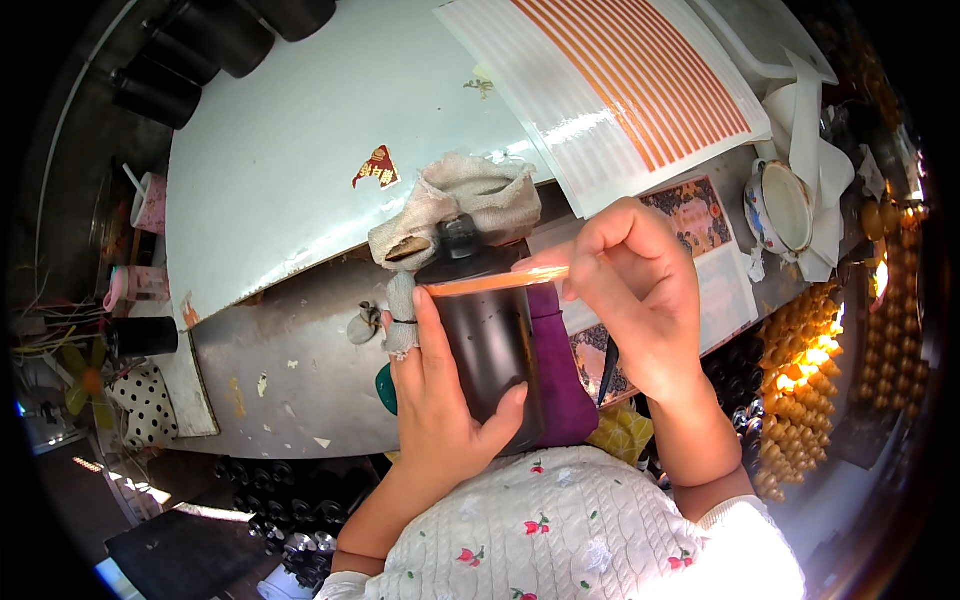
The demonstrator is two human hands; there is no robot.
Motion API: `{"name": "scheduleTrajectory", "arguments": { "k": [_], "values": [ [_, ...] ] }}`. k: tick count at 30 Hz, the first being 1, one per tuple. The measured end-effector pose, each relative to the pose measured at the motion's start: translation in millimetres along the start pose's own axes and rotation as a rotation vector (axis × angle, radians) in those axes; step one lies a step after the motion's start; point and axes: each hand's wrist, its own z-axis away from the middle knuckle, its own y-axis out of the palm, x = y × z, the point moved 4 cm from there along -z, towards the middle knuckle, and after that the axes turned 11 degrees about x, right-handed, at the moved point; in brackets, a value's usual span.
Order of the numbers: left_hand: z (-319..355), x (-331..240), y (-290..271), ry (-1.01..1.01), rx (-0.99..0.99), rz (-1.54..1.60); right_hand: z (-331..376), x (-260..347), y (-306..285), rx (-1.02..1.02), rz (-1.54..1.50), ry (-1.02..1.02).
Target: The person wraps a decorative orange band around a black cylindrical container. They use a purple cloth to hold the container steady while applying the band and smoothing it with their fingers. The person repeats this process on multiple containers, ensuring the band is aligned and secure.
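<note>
A matte black cylinder [485,350] with a narrower neck stands tilted in front of me, close to my body. My left hand [437,425] steadies it from the left, with the fingers along its side and the thumb on its near face. Across the cylinder's upper part runs a thin, shiny orange strip [490,284], its left end under my left index fingertip. Thumb and forefinger of my right hand [645,300] pinch the strip near its right end. Beyond the neck lies a crumpled grey-white cloth [475,195]. A purple cloth [562,375] hangs beside the cylinder's right side.
A sheet of orange stripes [625,85] lies on the white board [270,170]. To the right are patterned sheets [690,215] and an enamel bowl [782,205]. Several black cylinders [205,45] stand far left; stacked gold pieces [800,400] fill the right side.
</note>
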Motion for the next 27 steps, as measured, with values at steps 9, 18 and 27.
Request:
{"name": "scheduleTrajectory", "arguments": {
  "k": [9, 18, 27],
  "values": [
    [-6.1, -10.9, -3.7, 0.107, -0.071, -0.258, 9.3, -27.1, -11.2, -0.12, -0.076, 0.075],
    [-9.7, -36.3, 8.8, 0.2, -0.003, -0.441, 6.3, -35.4, -12.5, -0.105, -0.273, 0.134],
    [1.0, 46.6, 28.4, 0.109, -0.103, 0.655, -2.9, -28.3, 6.8, -0.052, 0.009, -0.004]
  ]
}}
